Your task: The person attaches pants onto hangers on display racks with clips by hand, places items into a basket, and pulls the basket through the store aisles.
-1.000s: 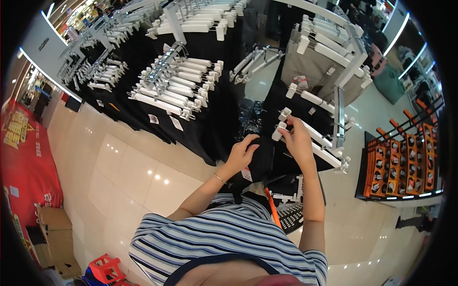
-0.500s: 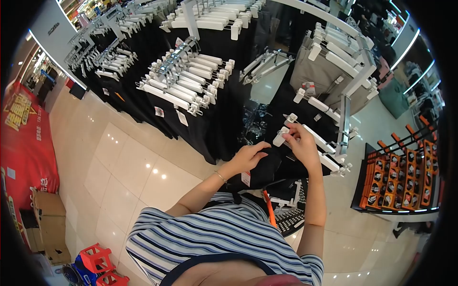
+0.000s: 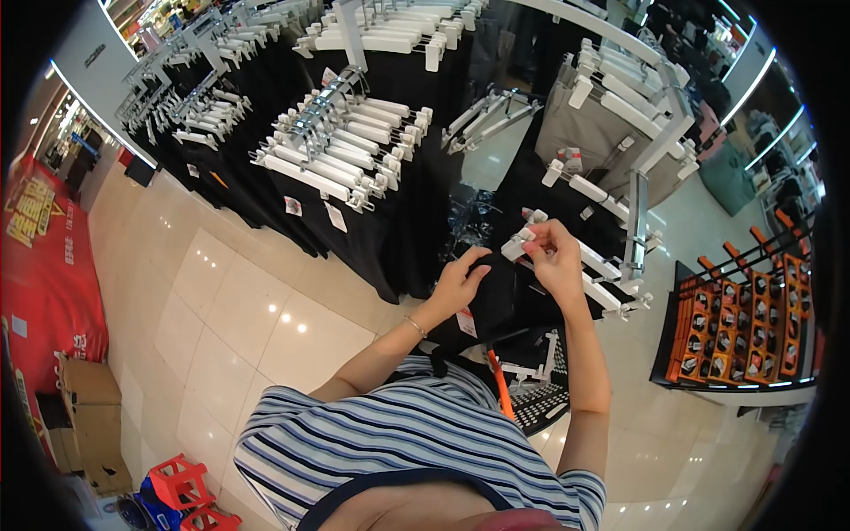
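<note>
My right hand (image 3: 555, 258) pinches the white clip (image 3: 516, 243) at the near end of a white clip hanger (image 3: 602, 295) on the rack in front of me. Lower and to the left, my left hand (image 3: 458, 288) is closed on the upper edge of a black garment (image 3: 494, 301). Fabric bunches up beside its thumb, and a white and red tag (image 3: 466, 322) hangs below. Whether the clip grips the cloth is hidden by my right fingers. A metal bar (image 3: 637, 221) carries the far part of the hanger.
To the left, several white hangers (image 3: 336, 159) with black garments hang on a chrome arm. Grey garments (image 3: 575, 133) hang at the back right. Under my hands stands a black mesh basket (image 3: 542, 403). An orange display rack (image 3: 744, 327) is on the right, cardboard boxes (image 3: 93, 407) lower left.
My left hand has moved up slightly and closed on the black cloth, which is now raised beside it. My right hand has shifted a little, tilting the white clip.
</note>
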